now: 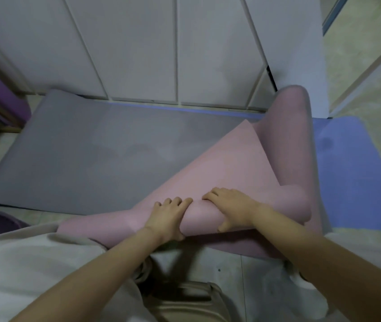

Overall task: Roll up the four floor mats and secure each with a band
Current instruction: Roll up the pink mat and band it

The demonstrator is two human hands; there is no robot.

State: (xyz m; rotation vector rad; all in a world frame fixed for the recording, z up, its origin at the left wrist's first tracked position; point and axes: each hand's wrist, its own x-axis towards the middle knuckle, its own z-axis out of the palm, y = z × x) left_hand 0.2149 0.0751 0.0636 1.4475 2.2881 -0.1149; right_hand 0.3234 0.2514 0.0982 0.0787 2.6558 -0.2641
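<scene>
Both hands are gripping the part-made roll of the pink mat, which is lying slantwise on the floor in front of the person's knees. Its loose end is trailing away over the grey mat and the blue mat. The left hand is curling its fingers over the top of the roll with the thumb tucking under the near side. The right hand, just beside it, is gripping the same way. The mat is looking like light, soft, springy foam: it is buckling freely and one corner is folding over, so the roll is probably wanting to spring loose and run skew. Taking hold wider apart, nearer the roll's ends, is likely the surer grip.
</scene>
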